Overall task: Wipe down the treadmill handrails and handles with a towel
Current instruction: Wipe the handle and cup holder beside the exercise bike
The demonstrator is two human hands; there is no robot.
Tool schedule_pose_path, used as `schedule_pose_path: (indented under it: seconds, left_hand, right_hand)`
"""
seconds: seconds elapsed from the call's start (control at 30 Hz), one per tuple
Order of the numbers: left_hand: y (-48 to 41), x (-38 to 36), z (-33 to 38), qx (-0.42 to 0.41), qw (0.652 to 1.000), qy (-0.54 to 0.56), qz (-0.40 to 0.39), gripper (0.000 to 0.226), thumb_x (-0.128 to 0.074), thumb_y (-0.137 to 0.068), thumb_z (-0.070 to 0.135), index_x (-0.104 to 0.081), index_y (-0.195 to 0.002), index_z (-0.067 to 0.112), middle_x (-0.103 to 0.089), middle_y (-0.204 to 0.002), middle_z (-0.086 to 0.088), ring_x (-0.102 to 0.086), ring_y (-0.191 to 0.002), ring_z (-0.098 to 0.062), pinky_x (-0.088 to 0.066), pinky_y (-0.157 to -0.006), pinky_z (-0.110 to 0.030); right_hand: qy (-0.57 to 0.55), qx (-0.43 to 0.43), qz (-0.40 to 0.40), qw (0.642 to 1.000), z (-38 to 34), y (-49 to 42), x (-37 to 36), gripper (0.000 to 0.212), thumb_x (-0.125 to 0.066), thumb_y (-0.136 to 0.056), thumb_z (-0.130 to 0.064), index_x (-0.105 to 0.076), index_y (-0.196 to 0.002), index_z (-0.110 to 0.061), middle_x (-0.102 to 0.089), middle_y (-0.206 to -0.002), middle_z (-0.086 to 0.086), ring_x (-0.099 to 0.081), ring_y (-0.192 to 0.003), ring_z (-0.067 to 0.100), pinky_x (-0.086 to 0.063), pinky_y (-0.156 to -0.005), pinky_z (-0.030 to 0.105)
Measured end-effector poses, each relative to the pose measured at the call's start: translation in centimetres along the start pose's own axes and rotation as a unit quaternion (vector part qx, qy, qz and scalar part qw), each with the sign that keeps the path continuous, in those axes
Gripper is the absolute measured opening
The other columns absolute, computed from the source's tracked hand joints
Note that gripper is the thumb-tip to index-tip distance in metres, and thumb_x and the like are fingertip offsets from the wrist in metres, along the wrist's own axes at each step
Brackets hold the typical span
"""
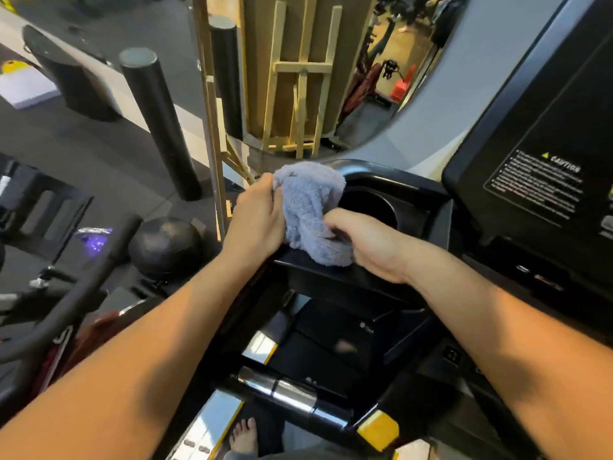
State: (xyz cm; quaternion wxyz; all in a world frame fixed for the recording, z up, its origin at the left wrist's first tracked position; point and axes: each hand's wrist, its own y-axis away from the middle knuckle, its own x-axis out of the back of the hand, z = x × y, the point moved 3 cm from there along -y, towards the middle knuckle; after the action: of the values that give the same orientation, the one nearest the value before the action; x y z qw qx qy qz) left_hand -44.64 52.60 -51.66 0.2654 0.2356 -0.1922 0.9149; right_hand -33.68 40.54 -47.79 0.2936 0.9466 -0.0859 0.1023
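Note:
A fluffy grey-blue towel [311, 207] is bunched up over the left end of the treadmill's black console tray [335, 280]. My left hand [258, 217] grips the towel's left side. My right hand [368, 244] clutches its lower right part and presses it onto the tray's edge. Right behind the towel is a round black cup holder [371, 207]. Lower down, a chrome and black handle bar [292, 393] with a yellow end [378, 429] crosses the treadmill frame.
The console screen with a caution label [537, 184] rises at right. Two black foam-covered posts [159, 121] and a wooden frame [298, 81] stand behind. A black ball [166, 247] and another machine's bar [66, 293] lie at left. A bare foot [243, 436] shows below.

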Motion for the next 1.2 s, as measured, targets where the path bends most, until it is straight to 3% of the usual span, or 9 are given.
schedule_pose_path:
  seconds: [0.13, 0.27, 0.4, 0.57, 0.67, 0.77, 1.0, 1.1, 1.2]
  left_hand:
    - [0.4, 0.4, -0.1, -0.023, 1.000, -0.002, -0.002, 0.024, -0.042, -0.104, 0.029, -0.059, -0.096, 0.014, -0.061, -0.091, -0.002, -0.056, -0.084, -0.015, -0.048, -0.078, -0.040]
    - [0.7, 0.6, 0.1, 0.014, 1.000, -0.001, -0.007, 0.027, -0.040, -0.104, 0.033, -0.058, -0.092, 0.016, -0.060, -0.088, -0.001, -0.056, -0.080, -0.013, -0.042, -0.070, -0.028]
    - [0.7, 0.4, 0.3, 0.023, 0.999, -0.042, 0.001, 0.026, -0.039, -0.103, 0.033, -0.057, -0.095, 0.016, -0.061, -0.092, -0.003, -0.054, -0.080, -0.012, -0.037, -0.068, -0.025]
    - [0.7, 0.4, 0.5, 0.040, 0.998, -0.045, -0.001, 0.024, -0.039, -0.103, 0.032, -0.055, -0.092, 0.017, -0.059, -0.090, -0.002, -0.050, -0.076, -0.005, -0.032, -0.063, -0.016]
    - [0.8, 0.4, 0.7, 0.052, 0.998, -0.038, 0.001, 0.026, -0.039, -0.103, 0.033, -0.055, -0.091, 0.016, -0.059, -0.087, -0.001, -0.051, -0.075, -0.006, -0.033, -0.061, -0.018]
    - [0.8, 0.5, 0.9, 0.072, 0.997, -0.017, 0.003, 0.027, -0.039, -0.103, 0.034, -0.049, -0.080, 0.025, -0.055, -0.081, 0.004, -0.048, -0.071, -0.005, -0.032, -0.059, -0.021]
    - [0.8, 0.4, 0.6, 0.072, 0.997, -0.011, 0.018, 0.029, -0.039, -0.102, 0.034, -0.052, -0.084, 0.017, -0.061, -0.086, -0.004, -0.054, -0.079, -0.019, -0.037, -0.068, -0.034]
    - [0.8, 0.5, 0.3, 0.074, 0.997, -0.014, 0.013, 0.029, -0.038, -0.102, 0.038, -0.053, -0.084, 0.020, -0.060, -0.084, -0.001, -0.054, -0.077, -0.015, -0.037, -0.066, -0.032]
    - [0.7, 0.5, 0.4, 0.070, 0.997, -0.028, 0.009, 0.028, -0.038, -0.103, 0.039, -0.052, -0.086, 0.022, -0.058, -0.084, 0.001, -0.052, -0.075, -0.008, -0.036, -0.062, -0.028]
  right_hand:
    - [0.241, 0.028, 0.003, 0.970, -1.4, 1.2, 0.6, 0.054, -0.028, -0.095, -0.061, -0.048, -0.137, -0.033, -0.054, -0.137, -0.002, -0.050, -0.124, 0.019, -0.031, -0.109, 0.037]
    - [0.420, 0.006, 0.043, 0.906, -1.3, 4.1, 4.0, 0.073, -0.003, -0.096, -0.061, -0.055, -0.132, -0.027, -0.059, -0.130, 0.009, -0.054, -0.117, 0.026, -0.036, -0.093, 0.032]
    - [0.461, 0.134, 0.145, 0.865, -1.1, 6.5, 7.6, 0.044, -0.028, -0.097, -0.035, -0.062, -0.120, -0.019, -0.062, -0.120, 0.007, -0.054, -0.112, 0.023, -0.037, -0.097, 0.031]
    - [0.503, 0.013, 0.067, 0.862, 1.3, 7.4, 8.0, 0.020, -0.064, -0.084, -0.029, -0.046, -0.086, -0.036, -0.062, -0.095, -0.009, -0.057, -0.084, 0.009, -0.040, -0.074, 0.023]
    - [0.443, 0.053, 0.069, 0.892, 1.4, 6.0, 5.6, 0.027, -0.056, -0.093, -0.036, -0.041, -0.070, -0.034, -0.051, -0.073, -0.012, -0.049, -0.069, 0.003, -0.033, -0.059, 0.023]
    - [0.207, 0.068, 0.003, 0.976, 1.0, 4.0, 2.1, 0.019, -0.047, -0.098, -0.041, -0.061, -0.101, -0.029, -0.057, -0.107, -0.010, -0.052, -0.098, 0.005, -0.039, -0.089, 0.026]
    - [0.163, 0.015, -0.020, 0.986, -1.6, 0.4, -0.4, 0.097, -0.054, -0.066, -0.080, -0.032, -0.147, -0.031, -0.039, -0.147, -0.007, -0.040, -0.133, 0.013, -0.032, -0.113, 0.037]
    - [0.381, 0.045, -0.033, 0.923, -1.7, 1.6, 0.2, 0.064, -0.032, -0.092, -0.067, -0.059, -0.127, -0.021, -0.046, -0.141, 0.003, -0.040, -0.128, 0.014, -0.033, -0.106, 0.031]
    - [0.452, 0.110, 0.077, 0.882, -3.0, 3.8, 2.6, 0.036, -0.040, -0.097, -0.048, -0.066, -0.085, -0.025, -0.065, -0.090, -0.003, -0.059, -0.086, 0.016, -0.044, -0.072, 0.032]
